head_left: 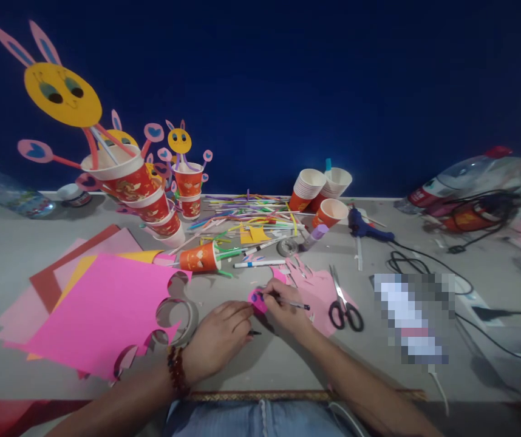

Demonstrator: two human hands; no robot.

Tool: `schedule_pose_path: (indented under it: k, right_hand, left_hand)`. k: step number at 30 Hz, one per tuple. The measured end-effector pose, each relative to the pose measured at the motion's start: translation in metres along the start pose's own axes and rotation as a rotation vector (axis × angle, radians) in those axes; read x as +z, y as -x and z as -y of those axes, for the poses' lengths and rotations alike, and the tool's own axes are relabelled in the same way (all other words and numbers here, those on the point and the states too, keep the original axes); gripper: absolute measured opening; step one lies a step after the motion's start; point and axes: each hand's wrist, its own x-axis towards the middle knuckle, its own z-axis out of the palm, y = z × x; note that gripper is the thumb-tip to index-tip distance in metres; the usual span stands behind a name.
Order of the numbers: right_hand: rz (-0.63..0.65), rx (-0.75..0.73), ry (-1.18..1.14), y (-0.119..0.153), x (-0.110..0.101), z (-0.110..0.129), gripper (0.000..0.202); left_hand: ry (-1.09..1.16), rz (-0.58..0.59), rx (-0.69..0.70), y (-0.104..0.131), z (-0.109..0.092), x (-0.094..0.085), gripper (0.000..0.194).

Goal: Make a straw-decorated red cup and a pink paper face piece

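Note:
A small bright pink paper piece (258, 301) with a blue mark lies on the grey table between my hands. My right hand (288, 308) is closed around a pen (297, 304), its tip end over the pink piece. My left hand (218, 337), with a beaded bracelet at the wrist, rests at the left edge of the piece; its fingers are pressed together and a dark pen cap or tip (255, 332) shows beside them. Black-handled scissors (345, 311) lie right of my right hand on light pink paper scraps (315, 288).
Pink sheets (110, 303) and a tape roll (187, 318) lie left. Cups with yellow rabbit faces (62, 94) stand back left. Straws, a glue stick (314, 238), stacked cups (306, 189), a blue glue gun (370, 229) and cables lie behind and right.

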Motion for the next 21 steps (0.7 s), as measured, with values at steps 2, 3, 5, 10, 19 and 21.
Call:
schedule_pose_path:
  k: [2,3,5,10,19,21]
  right_hand:
    - [0.004,-0.002,-0.001,0.0002,-0.0001,0.0002,0.015]
    - [0.006,-0.002,0.000,0.0003,-0.0002,0.0002,0.015]
    - [0.009,-0.003,0.007,0.0004,-0.0002,0.0002,0.015]
    - [0.012,0.002,0.016,0.0002,0.0000,-0.0003,0.016]
    - [0.011,-0.008,0.028,0.0005,0.0002,-0.0011,0.015]
    - [0.012,-0.008,0.026,0.0005,-0.0001,-0.0004,0.015]
  left_hand:
    - [0.000,-0.004,-0.004,-0.0001,0.0001,0.0001,0.008]
    - [0.001,-0.003,-0.003,-0.0001,0.0002,0.0001,0.008]
    - [0.004,0.003,0.000,0.0000,0.0005,0.0001,0.008]
    - [0.005,0.008,-0.011,0.0005,0.0007,0.0003,0.007]
    - [0.002,-0.005,-0.009,0.0009,0.0009,0.0022,0.009]
    - [0.001,-0.004,-0.003,0.0002,0.0006,0.0007,0.009]
